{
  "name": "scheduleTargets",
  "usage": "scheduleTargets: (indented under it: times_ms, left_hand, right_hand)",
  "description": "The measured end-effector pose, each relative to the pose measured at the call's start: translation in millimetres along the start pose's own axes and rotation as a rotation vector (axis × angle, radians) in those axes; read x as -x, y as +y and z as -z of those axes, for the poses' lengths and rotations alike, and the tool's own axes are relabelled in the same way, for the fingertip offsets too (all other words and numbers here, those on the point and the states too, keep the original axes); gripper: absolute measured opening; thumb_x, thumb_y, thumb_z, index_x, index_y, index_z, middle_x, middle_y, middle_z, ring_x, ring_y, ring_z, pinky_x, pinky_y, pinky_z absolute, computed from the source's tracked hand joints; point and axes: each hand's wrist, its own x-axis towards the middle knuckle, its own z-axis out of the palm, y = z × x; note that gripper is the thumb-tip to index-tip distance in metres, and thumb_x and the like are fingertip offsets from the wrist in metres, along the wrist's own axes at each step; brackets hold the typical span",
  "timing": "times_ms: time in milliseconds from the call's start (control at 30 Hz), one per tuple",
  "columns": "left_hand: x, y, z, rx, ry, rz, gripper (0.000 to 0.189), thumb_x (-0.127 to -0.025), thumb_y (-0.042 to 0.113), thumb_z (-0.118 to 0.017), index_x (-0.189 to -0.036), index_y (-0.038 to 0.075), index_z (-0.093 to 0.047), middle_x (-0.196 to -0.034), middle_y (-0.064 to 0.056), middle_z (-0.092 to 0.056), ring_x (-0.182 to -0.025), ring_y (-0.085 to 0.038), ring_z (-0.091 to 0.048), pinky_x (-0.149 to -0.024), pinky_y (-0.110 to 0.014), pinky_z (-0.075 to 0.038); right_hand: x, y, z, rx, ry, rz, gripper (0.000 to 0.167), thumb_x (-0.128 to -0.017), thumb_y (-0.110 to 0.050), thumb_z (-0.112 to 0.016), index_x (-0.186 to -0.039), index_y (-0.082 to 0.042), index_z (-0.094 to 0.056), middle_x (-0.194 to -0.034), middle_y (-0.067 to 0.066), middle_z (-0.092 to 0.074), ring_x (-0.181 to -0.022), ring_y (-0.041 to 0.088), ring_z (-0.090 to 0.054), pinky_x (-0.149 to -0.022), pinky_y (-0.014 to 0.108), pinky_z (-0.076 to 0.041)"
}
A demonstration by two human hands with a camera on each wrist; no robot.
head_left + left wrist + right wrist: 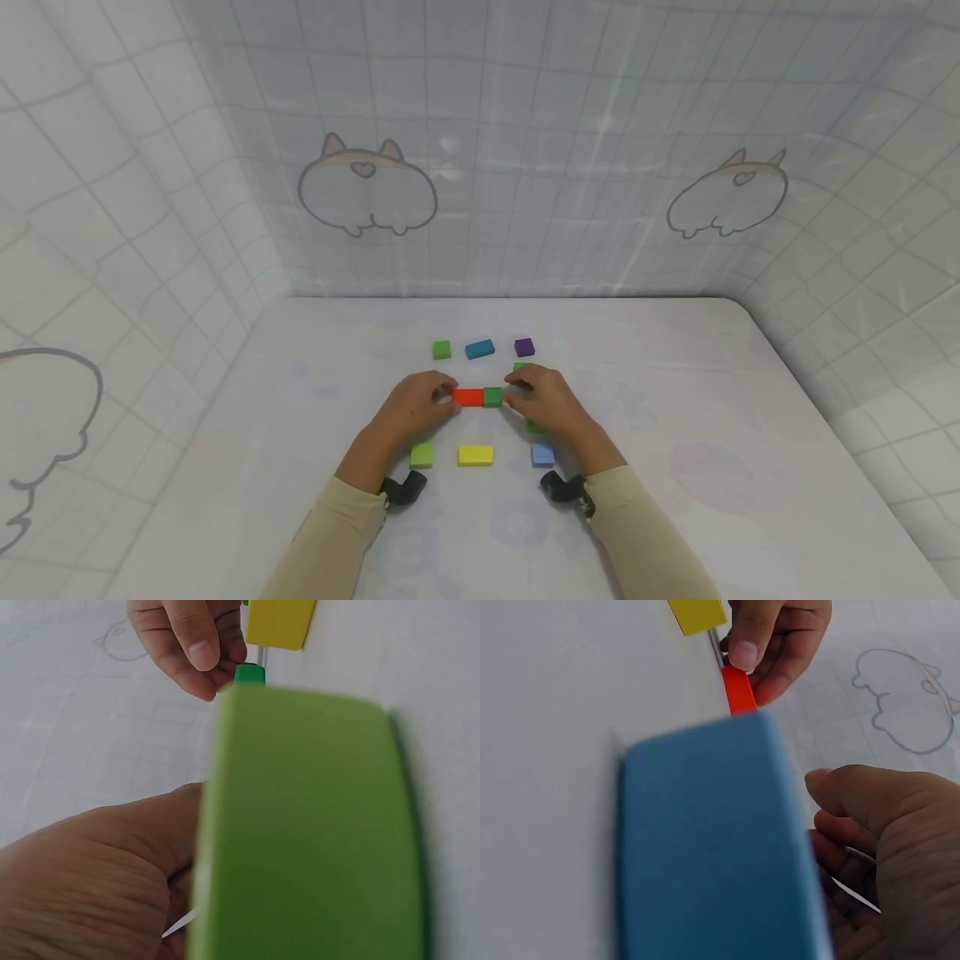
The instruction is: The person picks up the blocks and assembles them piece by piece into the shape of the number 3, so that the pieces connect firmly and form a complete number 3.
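Observation:
A red block (468,397) and a dark green block (492,397) lie end to end in the middle of the table. My left hand (411,407) pinches the red block's left end between thumb and fingers; the right wrist view shows that thumb on the red block (739,691). Just off the right end of the green block, my right hand (553,402) has its thumb and fingers parted, with a small gap to the block. Green pieces (522,365) partly show behind and under the right hand. In the left wrist view, a light green block (315,825) hides much of the left hand's fingers.
Behind the hands lie a green block (442,350), a teal block (480,348) and a purple block (524,347). Nearer are a lime block (422,455), a yellow block (476,456) and a light blue block (542,454). Patterned curtains (525,208) enclose the table (337,333).

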Motion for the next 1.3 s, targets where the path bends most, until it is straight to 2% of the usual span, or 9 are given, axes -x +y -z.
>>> scheduleTargets:
  times_ms: [467, 733, 967, 1300]
  left_hand:
    - [2.2, -1.4, -1.6, -0.003, 0.006, -0.02, 0.037, -0.086, 0.033, -0.078, -0.121, 0.023, -0.068, -0.113, 0.006, -0.066, -0.103, -0.017, -0.057, -0.095, -0.04, -0.053]
    - [0.6, -0.8, -1.0, -0.007, 0.004, -0.025, 0.038, -0.086, 0.032, -0.078, -0.122, 0.023, -0.068, -0.112, 0.007, -0.066, -0.101, -0.016, -0.057, -0.094, -0.04, -0.053]
    - [0.6, -0.4, -1.5, -0.007, 0.01, -0.017, 0.037, -0.086, 0.033, -0.078, -0.121, 0.024, -0.068, -0.115, 0.007, -0.066, -0.103, -0.016, -0.057, -0.096, -0.039, -0.053]
    - [1.0, -0.7, -0.4, -0.002, 0.007, -0.017, 0.037, -0.087, 0.032, -0.077, -0.122, 0.023, -0.068, -0.115, 0.006, -0.066, -0.103, -0.017, -0.057, -0.096, -0.04, -0.053]
  right_hand:
    - [-1.5, 8.2, 7.0, -0.025, 0.108, 0.035, 0.029, -0.089, -0.021, -0.076, -0.115, -0.009, -0.071, -0.113, 0.0, -0.069, -0.104, 0.017, -0.065, -0.094, 0.035, -0.055]
    - [-3.3, 10.4, 8.2, -0.011, 0.143, -0.012, 0.031, -0.089, -0.018, -0.075, -0.119, -0.012, -0.069, -0.115, 0.0, -0.066, -0.105, 0.017, -0.064, -0.093, 0.036, -0.056]
    - [-2.6, 14.7, 10.9, -0.026, 0.179, 0.006, 0.037, -0.09, -0.017, -0.074, -0.124, -0.007, -0.066, -0.121, 0.006, -0.064, -0.109, 0.023, -0.064, -0.095, 0.04, -0.055]
    - [-5.2, 20.4, 8.1, -0.057, 0.198, -0.016, 0.041, -0.09, -0.013, -0.073, -0.128, -0.004, -0.063, -0.128, 0.01, -0.061, -0.115, 0.026, -0.062, -0.097, 0.04, -0.054]
